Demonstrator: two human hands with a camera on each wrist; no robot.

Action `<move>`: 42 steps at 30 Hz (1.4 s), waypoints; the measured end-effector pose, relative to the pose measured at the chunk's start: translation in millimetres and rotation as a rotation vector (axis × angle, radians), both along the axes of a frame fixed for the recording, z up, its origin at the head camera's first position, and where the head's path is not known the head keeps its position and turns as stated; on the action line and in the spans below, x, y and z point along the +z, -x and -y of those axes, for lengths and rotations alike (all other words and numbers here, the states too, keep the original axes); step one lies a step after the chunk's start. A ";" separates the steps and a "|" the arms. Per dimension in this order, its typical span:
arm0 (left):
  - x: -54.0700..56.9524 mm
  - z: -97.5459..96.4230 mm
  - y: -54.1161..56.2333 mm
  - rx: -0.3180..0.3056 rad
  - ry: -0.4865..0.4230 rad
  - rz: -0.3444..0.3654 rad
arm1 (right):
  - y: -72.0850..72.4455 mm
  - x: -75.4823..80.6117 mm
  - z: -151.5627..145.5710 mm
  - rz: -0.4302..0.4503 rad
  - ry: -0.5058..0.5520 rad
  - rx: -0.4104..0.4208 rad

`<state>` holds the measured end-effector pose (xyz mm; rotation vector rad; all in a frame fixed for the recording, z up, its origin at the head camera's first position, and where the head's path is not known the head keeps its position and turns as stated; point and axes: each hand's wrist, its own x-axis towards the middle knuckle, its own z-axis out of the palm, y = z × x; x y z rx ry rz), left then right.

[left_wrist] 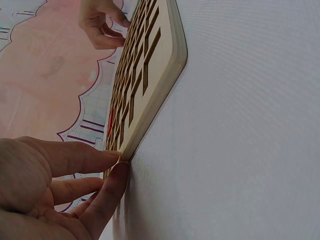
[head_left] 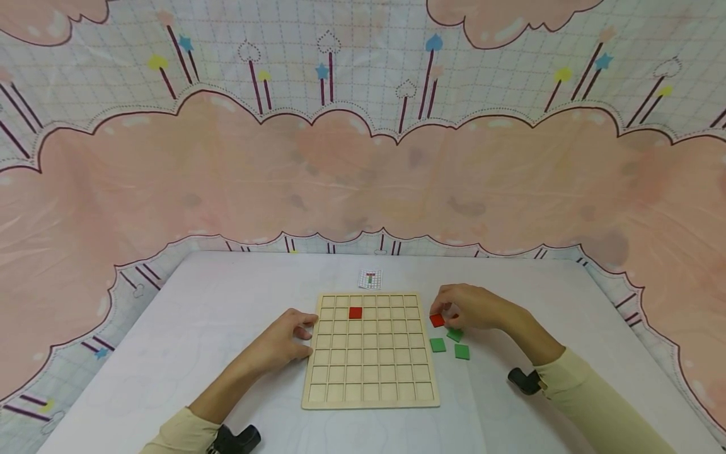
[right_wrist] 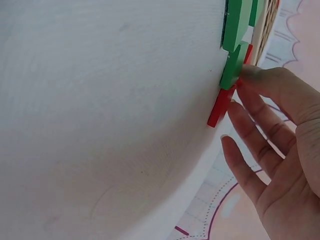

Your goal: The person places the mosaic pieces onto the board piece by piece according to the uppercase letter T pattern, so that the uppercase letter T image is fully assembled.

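A square wooden grid board (head_left: 371, 405) lies on the table with one red tile (head_left: 355, 313) in a cell of its second row. My left hand (head_left: 283, 337) holds the board's left edge; in the left wrist view its thumb and a finger (left_wrist: 112, 182) meet the rim. Just off the board's right side, my right hand (head_left: 473, 307) pinches another red tile (head_left: 437, 320) between thumb and fingertips. Several green tiles (head_left: 462, 352) lie close below it. The right wrist view shows a further red tile (right_wrist: 220, 107) under the fingers, hidden by the hand from above.
A small printed pattern card (head_left: 370, 279) lies behind the board. The white table (head_left: 255, 284) meets a pink and white patterned cloth (head_left: 340, 176) at the back. Black wrist cameras (head_left: 524, 381) sit at both sleeves.
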<state>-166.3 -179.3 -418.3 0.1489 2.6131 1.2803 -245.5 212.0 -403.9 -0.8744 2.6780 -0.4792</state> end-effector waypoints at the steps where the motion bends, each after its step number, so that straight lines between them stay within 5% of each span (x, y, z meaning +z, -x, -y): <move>1: 0.1 -0.1 0.0 0.000 0.001 -0.001 | -0.1 -0.2 0.1 -0.002 -0.003 -0.004; 42: 2.3 0.2 -0.5 -0.021 0.008 -0.006 | -0.3 2.8 1.5 -0.033 -0.028 -0.038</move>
